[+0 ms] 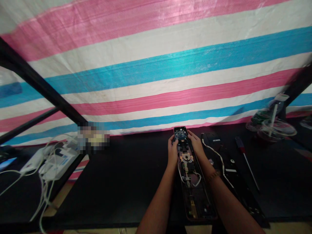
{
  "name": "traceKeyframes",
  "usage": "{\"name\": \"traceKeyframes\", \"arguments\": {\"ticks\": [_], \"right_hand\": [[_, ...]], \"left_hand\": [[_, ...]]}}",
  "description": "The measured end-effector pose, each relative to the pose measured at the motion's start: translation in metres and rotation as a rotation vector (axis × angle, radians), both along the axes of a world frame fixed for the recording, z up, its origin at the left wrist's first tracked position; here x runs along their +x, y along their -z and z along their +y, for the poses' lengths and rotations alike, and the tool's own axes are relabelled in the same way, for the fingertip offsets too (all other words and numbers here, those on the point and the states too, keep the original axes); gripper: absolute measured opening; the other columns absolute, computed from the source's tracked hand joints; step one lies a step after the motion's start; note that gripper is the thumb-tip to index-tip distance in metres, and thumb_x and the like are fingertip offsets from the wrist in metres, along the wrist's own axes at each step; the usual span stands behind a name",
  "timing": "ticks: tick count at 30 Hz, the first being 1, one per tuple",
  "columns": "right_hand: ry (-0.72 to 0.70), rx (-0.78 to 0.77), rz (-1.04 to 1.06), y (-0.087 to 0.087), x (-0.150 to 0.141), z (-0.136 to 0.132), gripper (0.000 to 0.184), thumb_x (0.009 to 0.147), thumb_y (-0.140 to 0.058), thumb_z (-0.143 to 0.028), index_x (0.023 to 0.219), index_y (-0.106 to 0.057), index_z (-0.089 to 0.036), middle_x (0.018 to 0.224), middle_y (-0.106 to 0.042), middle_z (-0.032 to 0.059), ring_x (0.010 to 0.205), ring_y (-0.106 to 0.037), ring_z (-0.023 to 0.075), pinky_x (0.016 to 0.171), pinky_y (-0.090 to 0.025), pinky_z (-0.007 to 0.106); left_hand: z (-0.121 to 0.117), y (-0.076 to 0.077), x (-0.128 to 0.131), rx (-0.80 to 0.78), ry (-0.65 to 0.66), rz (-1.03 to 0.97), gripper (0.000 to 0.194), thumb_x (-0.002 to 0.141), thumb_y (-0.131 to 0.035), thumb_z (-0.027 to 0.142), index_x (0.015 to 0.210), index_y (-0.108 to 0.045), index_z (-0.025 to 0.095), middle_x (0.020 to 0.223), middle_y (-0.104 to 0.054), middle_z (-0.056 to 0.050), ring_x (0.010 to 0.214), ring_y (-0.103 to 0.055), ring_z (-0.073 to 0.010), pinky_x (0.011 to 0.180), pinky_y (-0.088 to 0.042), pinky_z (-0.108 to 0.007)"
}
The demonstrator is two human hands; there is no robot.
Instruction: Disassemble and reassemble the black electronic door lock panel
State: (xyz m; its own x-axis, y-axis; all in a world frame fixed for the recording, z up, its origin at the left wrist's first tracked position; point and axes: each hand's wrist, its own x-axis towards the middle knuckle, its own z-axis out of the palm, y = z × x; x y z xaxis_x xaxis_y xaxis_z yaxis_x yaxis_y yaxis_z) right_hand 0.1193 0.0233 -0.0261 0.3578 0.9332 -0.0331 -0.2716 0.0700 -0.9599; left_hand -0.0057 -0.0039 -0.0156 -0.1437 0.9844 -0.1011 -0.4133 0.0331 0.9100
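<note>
A long, narrow dark housing (195, 195), which looks like an opened smart door lock panel, lies with its inside facing up. A circuit board (180, 135) fills its far end, a round metal hub (187, 158) sits further down, and white wires (199, 180) loop below that. My left hand (172, 149) is closed around the left edge near the far end, its thumb by the board. On the opposite edge my right hand (195, 143) grips at about the same height. The undersides of both hands' grips are hidden.
To the right lie a dark cover panel (237, 182), a white cable (220, 156) and a screwdriver (247, 162). Behind them stand a plastic cup (274, 130) and a bottle (280, 102). White boxes (58, 162) with tangled cords are at left. Striped sheeting (170, 65) hangs behind the black table (117, 185).
</note>
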Motion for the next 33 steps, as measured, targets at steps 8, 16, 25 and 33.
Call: {"name": "traceKeyframes", "arguments": {"ticks": [8,16,25,33], "right_hand": [[0.022,-0.046,-0.017,-0.002,-0.003,-0.004,0.046,0.065,-0.068,-0.043,0.099,-0.078,-0.013,0.089,-0.078,0.0092,0.092,-0.069,0.0292,0.085,-0.052,0.039],[0.011,0.003,0.002,-0.008,-0.004,-0.009,0.05,0.067,-0.069,-0.044,0.106,-0.076,-0.013,0.104,-0.077,0.0112,0.099,-0.069,0.0295,0.091,-0.051,0.041],[-0.04,0.153,0.142,-0.021,-0.006,-0.021,0.053,0.074,-0.072,-0.043,0.122,-0.07,-0.02,0.128,-0.069,0.006,0.125,-0.059,0.0289,0.111,-0.042,0.044],[-0.08,0.131,0.126,-0.019,-0.006,-0.016,0.056,0.075,-0.071,-0.047,0.124,-0.069,-0.02,0.125,-0.07,0.0066,0.121,-0.062,0.0291,0.108,-0.044,0.044]], "left_hand": [[-0.002,-0.003,0.002,-0.001,-0.023,0.011,0.038,0.078,-0.066,0.032,0.113,-0.06,0.019,0.109,-0.069,-0.008,0.1,-0.065,-0.0223,0.089,-0.05,-0.034],[-0.007,-0.007,0.001,0.058,0.02,-0.007,0.042,0.078,-0.065,0.032,0.117,-0.055,0.021,0.111,-0.066,-0.007,0.099,-0.065,-0.0214,0.087,-0.051,-0.034],[-0.024,-0.025,0.001,0.223,0.127,-0.08,0.054,0.08,-0.067,0.032,0.13,-0.047,0.025,0.109,-0.069,-0.006,0.092,-0.069,-0.0211,0.08,-0.053,-0.033],[-0.019,-0.023,0.002,0.167,0.086,-0.049,0.052,0.08,-0.065,0.031,0.129,-0.049,0.025,0.114,-0.069,-0.006,0.097,-0.069,-0.0222,0.087,-0.053,-0.036]]}}
